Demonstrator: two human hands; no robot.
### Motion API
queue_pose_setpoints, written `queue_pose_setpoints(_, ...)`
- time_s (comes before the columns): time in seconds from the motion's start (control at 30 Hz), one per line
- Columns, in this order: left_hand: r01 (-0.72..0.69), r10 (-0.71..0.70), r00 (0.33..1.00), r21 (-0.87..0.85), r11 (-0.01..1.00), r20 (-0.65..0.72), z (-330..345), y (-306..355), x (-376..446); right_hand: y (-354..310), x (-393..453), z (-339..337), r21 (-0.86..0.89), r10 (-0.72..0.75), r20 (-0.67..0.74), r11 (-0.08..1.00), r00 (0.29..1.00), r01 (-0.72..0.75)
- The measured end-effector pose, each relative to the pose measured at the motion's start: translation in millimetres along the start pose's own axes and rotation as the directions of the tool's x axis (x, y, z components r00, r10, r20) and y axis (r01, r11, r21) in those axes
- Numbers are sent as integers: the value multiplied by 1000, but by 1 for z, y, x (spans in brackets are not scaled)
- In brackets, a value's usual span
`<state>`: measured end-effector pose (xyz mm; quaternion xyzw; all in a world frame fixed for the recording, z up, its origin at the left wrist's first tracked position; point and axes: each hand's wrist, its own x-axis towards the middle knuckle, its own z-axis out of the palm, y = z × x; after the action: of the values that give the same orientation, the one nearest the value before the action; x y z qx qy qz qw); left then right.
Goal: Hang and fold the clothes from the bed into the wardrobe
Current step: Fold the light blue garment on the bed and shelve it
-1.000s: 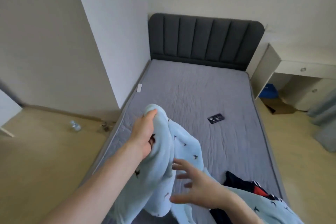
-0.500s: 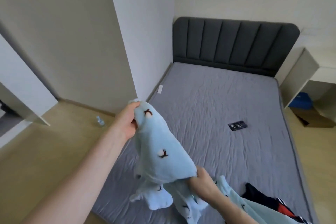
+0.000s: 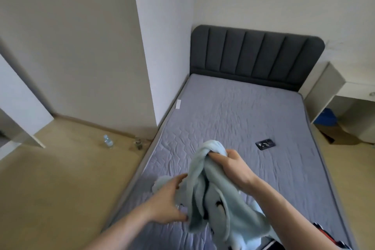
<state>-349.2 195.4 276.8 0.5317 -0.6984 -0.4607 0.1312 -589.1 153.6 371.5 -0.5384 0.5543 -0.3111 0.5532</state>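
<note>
The right hand [image 3: 233, 165] is up high, fingers curled tight round a bunched top edge of the pale blue fleece garment [image 3: 211, 193], lifting it clear of the bed [image 3: 233, 111]. Lower and to the left, the left hand [image 3: 168, 203] reaches into the hanging folds, thumb and fingers closing on a loose flap at the garment's left side. The fleece, dotted with small dark motifs, drapes between the two hands and trails off toward the near right, where a dark garment with red trim [image 3: 322, 231] lies at the bed's near edge.

Farther out on the mattress sits a black phone [image 3: 265, 144], well apart from the clothes. On the floor to the left stands a small water bottle [image 3: 108, 141], near the wall.

This looks like the sorting-out step: finding the garment's edges before folding or hanging. The next move probably calls for spreading both hands apart to open the fleece flat and locate shoulders or waistband.
</note>
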Motion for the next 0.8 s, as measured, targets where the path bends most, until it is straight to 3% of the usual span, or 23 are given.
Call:
queue_pose_setpoints(0.1,-105,102,994,-107,989,-35,30,-10,-3,-7,2,15,-45,2,2,999,1000,-2)
queue_pose_setpoints(0.2,-31,6,995,-253,967,-101,33,-10,5,-9,1,19,-78,10,-16,997,1000,-11)
queue_pose_setpoints(0.33,48,-70,980,-120,992,-185,2,-19,20,0,-6,8,-97,58,-148,993,987,-72)
queue_pose_setpoints(0.43,67,-123,960,-220,973,-252,-36,-33,36,13,-13,-1,-101,99,-227,987,969,-125)
queue_pose_setpoints(0.57,57,-234,893,-419,906,-384,-103,-42,57,37,-19,-15,-346,132,-246,914,960,-214)
queue_pose_setpoints(0.67,-22,-238,867,-509,860,-438,-140,-49,67,59,-16,-20,-550,166,-225,792,960,-266)
queue_pose_setpoints(0.73,-70,-168,870,-454,888,-464,-153,-54,71,81,-15,-19,-617,241,-211,719,947,-320)
queue_pose_setpoints(0.8,-47,-63,902,-242,969,-427,-162,-64,70,109,-17,-15,-657,338,-205,648,919,-385)
